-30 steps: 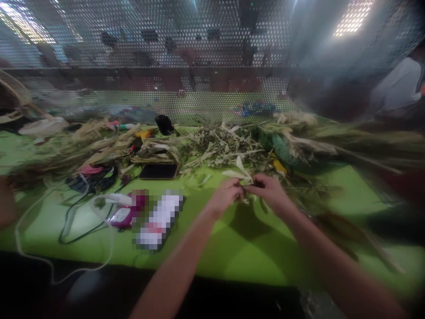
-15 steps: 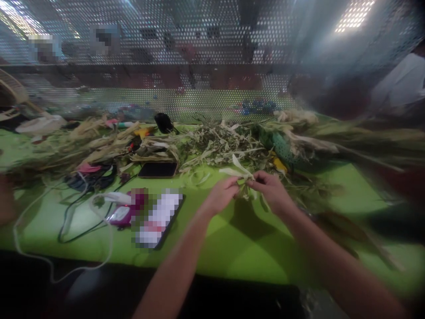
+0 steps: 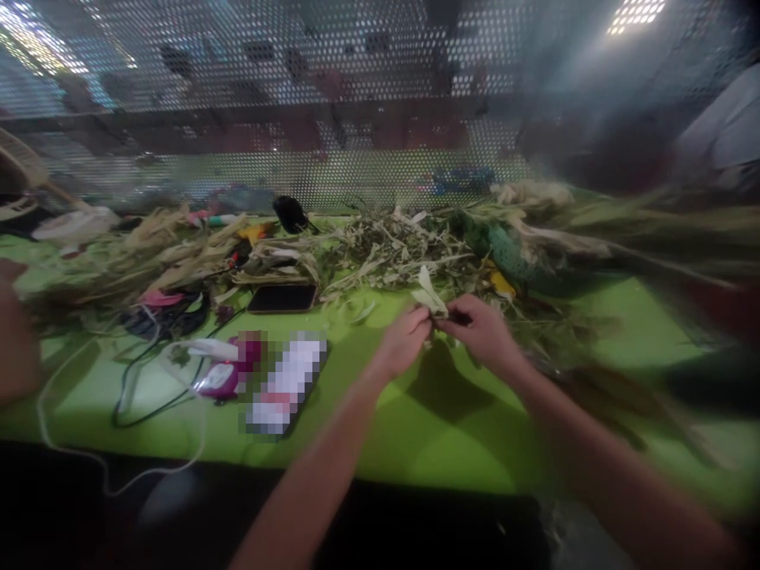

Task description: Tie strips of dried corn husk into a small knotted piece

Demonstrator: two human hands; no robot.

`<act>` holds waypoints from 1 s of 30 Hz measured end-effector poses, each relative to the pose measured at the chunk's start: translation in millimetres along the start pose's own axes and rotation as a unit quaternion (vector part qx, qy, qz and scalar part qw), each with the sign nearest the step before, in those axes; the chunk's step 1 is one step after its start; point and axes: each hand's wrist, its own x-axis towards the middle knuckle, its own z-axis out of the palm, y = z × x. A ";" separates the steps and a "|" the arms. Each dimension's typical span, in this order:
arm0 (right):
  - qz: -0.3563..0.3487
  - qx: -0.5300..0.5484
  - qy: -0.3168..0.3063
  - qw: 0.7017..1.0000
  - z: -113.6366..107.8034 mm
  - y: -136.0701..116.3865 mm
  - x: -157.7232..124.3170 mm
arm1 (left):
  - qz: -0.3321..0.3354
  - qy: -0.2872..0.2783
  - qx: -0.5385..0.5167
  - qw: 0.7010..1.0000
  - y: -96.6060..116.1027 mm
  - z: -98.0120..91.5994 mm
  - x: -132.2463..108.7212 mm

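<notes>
The left hand (image 3: 402, 342) and right hand (image 3: 484, 328) pinch the pale husk (image 3: 432, 298) at its near end. Its long axis points forward-left.

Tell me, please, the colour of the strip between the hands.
The strip is pale cream, clearest in the head view.

A leaf (image 3: 431, 298) sits between the left hand (image 3: 404, 342) and the right hand (image 3: 484, 328), above the table (image 3: 427, 459). A phone (image 3: 283, 298) lies to their left; a plant pile (image 3: 400, 245) lies behind.
</notes>
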 end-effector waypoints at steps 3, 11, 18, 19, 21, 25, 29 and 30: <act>-0.005 -0.022 0.000 1.000 -2.0 1.1 0.0 | -0.001 0.012 -0.017 1.000 -0.7 0.7 1.3; 0.033 0.018 -0.007 0.999 -10.2 -1.5 1.7 | -0.075 0.036 -0.076 0.994 -0.1 1.9 -1.8; 0.058 0.102 -0.016 0.993 -9.8 -1.8 4.1 | -0.174 0.076 -0.245 0.951 -1.4 6.1 -2.7; 0.066 0.120 -0.021 0.990 -10.6 -2.8 4.8 | -0.175 0.083 -0.242 0.951 -1.3 5.5 -2.5; 0.084 0.137 -0.041 0.986 -12.9 -4.9 6.1 | -0.171 0.086 -0.217 0.957 -1.5 3.5 -2.4; 0.119 0.162 -0.063 0.978 -16.1 -6.2 8.0 | -0.137 0.037 -0.133 0.981 -3.3 1.0 -2.9; 0.129 0.226 -0.027 0.965 -13.8 -2.9 9.5 | -0.092 -0.019 -0.092 0.991 -1.3 5.0 -3.8; 0.131 0.235 -0.014 0.963 -12.8 -2.1 9.8 | -0.084 -0.029 -0.093 0.992 0.0 6.2 -3.9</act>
